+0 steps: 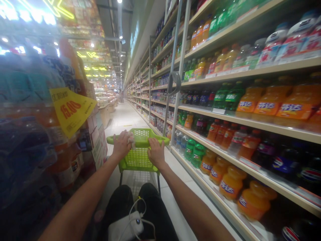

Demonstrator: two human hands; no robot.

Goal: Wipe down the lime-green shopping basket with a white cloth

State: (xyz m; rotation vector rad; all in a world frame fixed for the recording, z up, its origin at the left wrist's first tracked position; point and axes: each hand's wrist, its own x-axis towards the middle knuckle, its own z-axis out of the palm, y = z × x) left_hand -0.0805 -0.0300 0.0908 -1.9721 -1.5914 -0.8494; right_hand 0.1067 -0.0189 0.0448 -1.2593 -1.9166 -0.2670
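A green shopping cart (pixel 136 160) stands straight in front of me, with a mesh basket and a curved handle (pixel 142 143). The left end of that handle is in the grip of my left hand (pixel 121 146), its fingers closed over the bar. Pressed against the bar by this hand is a crumpled whitish thing (pixel 131 140), perhaps tissue or thin plastic. My right hand (pixel 156 152) holds the handle farther right, fingers curled over the top. Below, near my dark-clothed legs, a white power bank (pixel 126 227) hangs or lies with a white cable (pixel 134 205).
On the right run long shelves (pixel 225 117) of drink bottles, with orange soda bottles (pixel 230 182) low down. Stacked drinks (pixel 30 140) crowd the left, bearing a yellow price sign (pixel 72 110). Between them the tiled aisle (pixel 127 113) stretches far ahead.
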